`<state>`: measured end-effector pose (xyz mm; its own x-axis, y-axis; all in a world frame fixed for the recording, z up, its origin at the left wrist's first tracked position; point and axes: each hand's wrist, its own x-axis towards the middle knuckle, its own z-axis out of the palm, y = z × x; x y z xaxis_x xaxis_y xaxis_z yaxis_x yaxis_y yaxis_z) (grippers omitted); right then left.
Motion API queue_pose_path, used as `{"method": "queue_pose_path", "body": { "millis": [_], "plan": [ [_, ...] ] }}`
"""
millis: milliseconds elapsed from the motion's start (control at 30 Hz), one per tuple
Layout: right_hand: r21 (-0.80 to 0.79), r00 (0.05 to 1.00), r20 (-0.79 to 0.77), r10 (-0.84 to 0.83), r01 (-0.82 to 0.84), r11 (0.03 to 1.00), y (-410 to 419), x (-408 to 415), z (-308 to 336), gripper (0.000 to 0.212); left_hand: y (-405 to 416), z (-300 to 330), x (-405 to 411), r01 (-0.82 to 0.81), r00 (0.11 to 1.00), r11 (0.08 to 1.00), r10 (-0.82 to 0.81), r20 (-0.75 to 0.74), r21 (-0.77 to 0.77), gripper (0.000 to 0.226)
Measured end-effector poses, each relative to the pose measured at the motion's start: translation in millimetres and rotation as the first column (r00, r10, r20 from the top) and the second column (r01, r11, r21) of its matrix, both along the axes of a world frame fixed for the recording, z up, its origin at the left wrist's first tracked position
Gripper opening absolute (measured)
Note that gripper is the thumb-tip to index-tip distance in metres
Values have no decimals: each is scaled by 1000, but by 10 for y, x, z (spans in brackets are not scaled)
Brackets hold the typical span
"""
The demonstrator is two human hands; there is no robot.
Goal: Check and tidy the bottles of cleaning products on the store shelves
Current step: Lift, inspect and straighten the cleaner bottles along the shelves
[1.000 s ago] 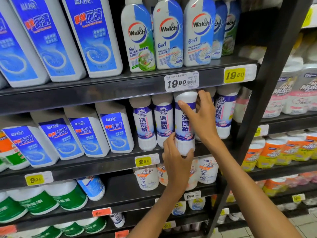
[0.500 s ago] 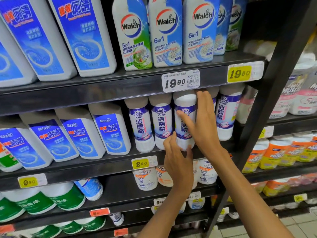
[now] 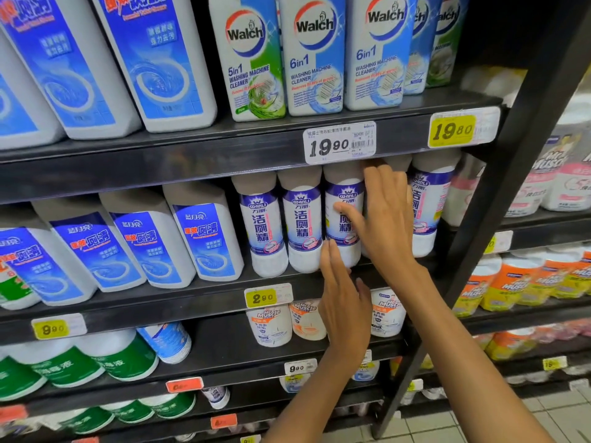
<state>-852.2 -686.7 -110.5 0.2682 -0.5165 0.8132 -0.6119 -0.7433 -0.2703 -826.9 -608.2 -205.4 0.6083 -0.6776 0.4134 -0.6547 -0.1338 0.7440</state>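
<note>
Bottle [image 3: 342, 199] with a purple-and-white label stands upright on the middle shelf [image 3: 192, 294], third in a row of like bottles, its side touching the second one [image 3: 300, 225]. Right hand [image 3: 383, 215] lies flat against this bottle's right side and front, fingers straight and reaching up to the shelf edge above, thumb stretched across the label; it presses rather than grips. Left hand [image 3: 343, 302] is below it, fingers straight and relaxed, fingertips touching the bottle's white base near the shelf lip; holds nothing. First bottle of the row [image 3: 262, 228] stands just left of the second. Another matching bottle [image 3: 428, 212] stands to the right of the right hand. Left of the row: blue-labelled white jugs [image 3: 204, 238], upright, side by side. Yellow price tag [image 3: 260, 297] reading 2.90 sits on the shelf lip under the row. Upper shelf carries washing machine cleaner bottles [image 3: 315, 59], with a white 19.90 tag [image 3: 339, 143] on its edge. Lower shelf holds small white tubs [image 3: 270, 324], partly hidden by the left forearm.
</note>
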Motion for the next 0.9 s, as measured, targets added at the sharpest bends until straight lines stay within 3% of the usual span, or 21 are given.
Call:
{"method": "queue_pose_path", "body": {
  "millis": [200, 333, 433, 500, 633, 900],
  "plan": [
    [45, 999, -22, -37, 38, 998, 9, 48, -1, 43, 52, -4, 53, 102, 994, 994, -103, 32, 47, 76],
    [23, 999, 3, -47, 47, 999, 137, 59, -26, 52, 209, 20, 114, 34, 999, 986, -32, 14, -164, 66],
    [-3, 993, 85, 80, -80, 997, 306, 166, -60, 55, 273, 51, 298, -123, 990, 956, 101, -96, -267, 65],
    [0, 990, 85, 109, -109, 994, 383, 317, -3, 51, 284, 96, 403, -114, 986, 969, 83, -145, -221, 67],
    [-39, 1000, 19, -8, 9, 999, 448, 595, 133, 44, 279, 131, 496, -6, 985, 990, -18, -171, -140, 74],
    [32, 987, 148, -56, 52, 998, 396, 662, 167, 49, 339, 92, 584, 19, 984, 990, -43, -175, -136, 73]
  ]
}}
